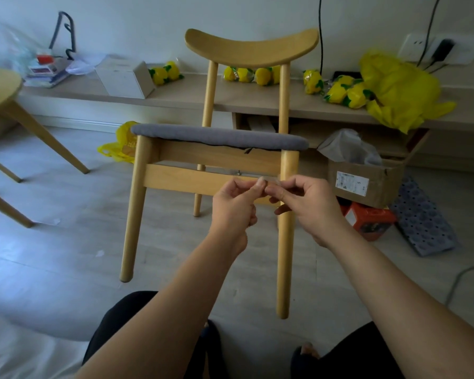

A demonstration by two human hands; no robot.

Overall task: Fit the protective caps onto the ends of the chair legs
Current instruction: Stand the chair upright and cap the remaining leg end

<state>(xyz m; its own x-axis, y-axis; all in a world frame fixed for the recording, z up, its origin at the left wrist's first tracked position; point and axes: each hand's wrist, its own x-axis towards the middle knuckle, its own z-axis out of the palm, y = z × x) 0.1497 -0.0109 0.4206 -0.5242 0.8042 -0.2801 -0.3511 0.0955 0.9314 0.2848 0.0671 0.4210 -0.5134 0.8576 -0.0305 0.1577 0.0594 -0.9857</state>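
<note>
Mid-frame, our left hand (234, 205) and right hand (305, 203) both pinch a clear cap (272, 180) in front of the chair (181, 179).

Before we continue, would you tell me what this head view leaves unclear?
- Head view: the cap, clear and tiny, is mostly covered by the pinching fingertips of the left hand and right hand; its shape is unreadable.
- Head view: one rear leg has its end hidden behind the right hand and a front leg.
- Head view: the box label is too small to read.
</note>
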